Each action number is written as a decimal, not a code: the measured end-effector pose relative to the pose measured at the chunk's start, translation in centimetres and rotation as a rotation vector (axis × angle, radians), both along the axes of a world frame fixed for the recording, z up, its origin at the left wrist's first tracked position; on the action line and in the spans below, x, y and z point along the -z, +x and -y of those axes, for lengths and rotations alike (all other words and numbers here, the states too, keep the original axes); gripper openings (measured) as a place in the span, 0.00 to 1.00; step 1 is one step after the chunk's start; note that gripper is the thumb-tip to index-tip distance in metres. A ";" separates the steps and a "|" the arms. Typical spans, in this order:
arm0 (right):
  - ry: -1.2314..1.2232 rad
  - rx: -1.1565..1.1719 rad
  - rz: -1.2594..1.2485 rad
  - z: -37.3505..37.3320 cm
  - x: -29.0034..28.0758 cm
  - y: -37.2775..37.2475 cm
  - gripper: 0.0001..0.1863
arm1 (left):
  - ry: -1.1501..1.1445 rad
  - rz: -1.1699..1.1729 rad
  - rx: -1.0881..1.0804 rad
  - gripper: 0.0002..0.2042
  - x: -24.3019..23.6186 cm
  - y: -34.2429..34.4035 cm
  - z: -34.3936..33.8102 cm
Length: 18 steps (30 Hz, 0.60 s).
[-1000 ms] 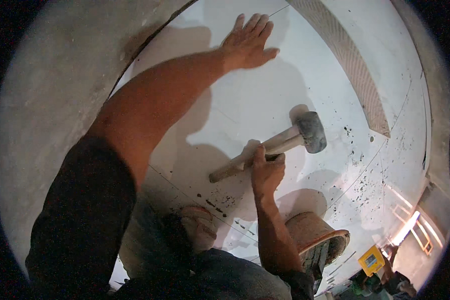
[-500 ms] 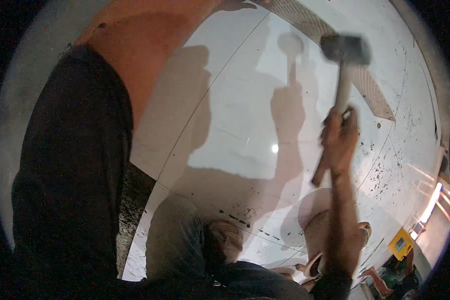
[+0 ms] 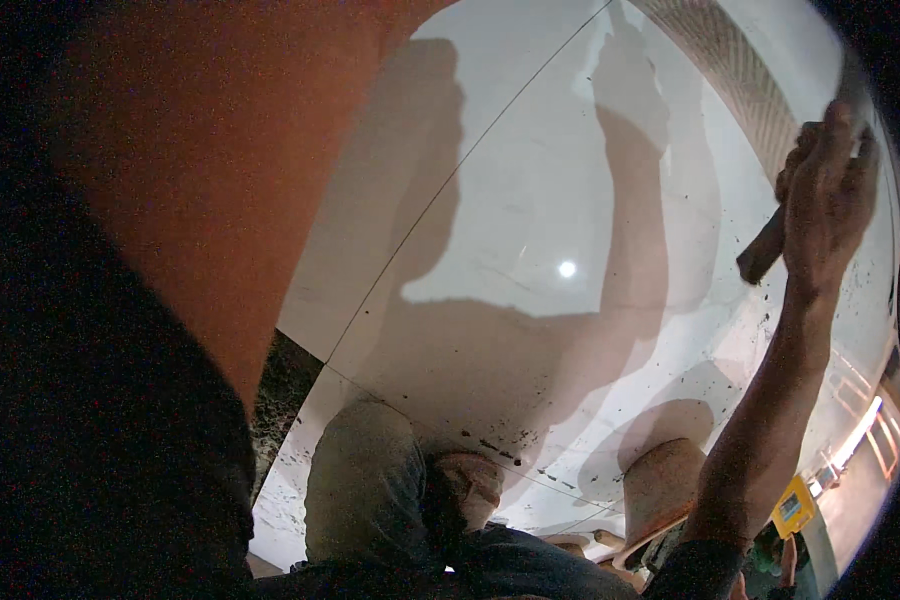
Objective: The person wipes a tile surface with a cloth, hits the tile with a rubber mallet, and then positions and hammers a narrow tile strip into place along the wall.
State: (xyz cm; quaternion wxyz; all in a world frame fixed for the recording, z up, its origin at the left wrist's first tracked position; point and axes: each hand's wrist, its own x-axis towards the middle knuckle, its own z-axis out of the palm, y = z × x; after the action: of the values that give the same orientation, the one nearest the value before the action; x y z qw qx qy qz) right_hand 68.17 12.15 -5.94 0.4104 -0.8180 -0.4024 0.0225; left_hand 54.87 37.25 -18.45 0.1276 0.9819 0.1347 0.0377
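Observation:
My right hand (image 3: 830,195) is closed around the handle of a mallet (image 3: 762,252), off to the right. The handle's butt pokes out below my fist. Its dark head is blurred and partly cut off at the picture's rim. Large white tiles (image 3: 530,230) with thin joints lie beneath, with shadows of my body and raised arm across them. On the left, very near the camera, a dark sleeve (image 3: 90,400) and a bare forearm (image 3: 230,170) block the view. This seems to be my left arm, raised; its hand is outside the picture.
Dark, rough bedding (image 3: 288,385) shows in a gap beside the tile edge. A patterned strip (image 3: 740,60) runs along the upper right. Dark crumbs (image 3: 500,448) dot the tiles near my trousered leg (image 3: 365,490). Lower right, another person's hand is by a yellow device (image 3: 793,507).
My right hand and the mallet have moved right and outward, toward the rim. The left forearm and sleeve now fill more of the left side. The view has shifted slightly.

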 end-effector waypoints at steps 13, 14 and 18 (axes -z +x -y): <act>-0.155 -0.142 0.520 -0.1 4.0 2.4 0.19 | 0.007 0.005 -0.008 0.26 0.0 0.1 0.7; -0.228 -0.160 0.429 0.1 3.6 1.9 0.20 | 0.004 0.005 -0.006 0.26 0.1 0.1 0.8; -0.079 -0.222 0.594 -1.9 1.1 1.1 0.21 | 0.000 -0.001 -0.027 0.26 0.5 -0.5 0.6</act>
State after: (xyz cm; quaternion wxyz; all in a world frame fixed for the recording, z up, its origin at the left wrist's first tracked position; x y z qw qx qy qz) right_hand 69.28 14.03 -7.05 0.2378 -0.7552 -0.5902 -0.1573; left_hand 54.37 36.69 -18.92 0.1272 0.9800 0.1479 0.0389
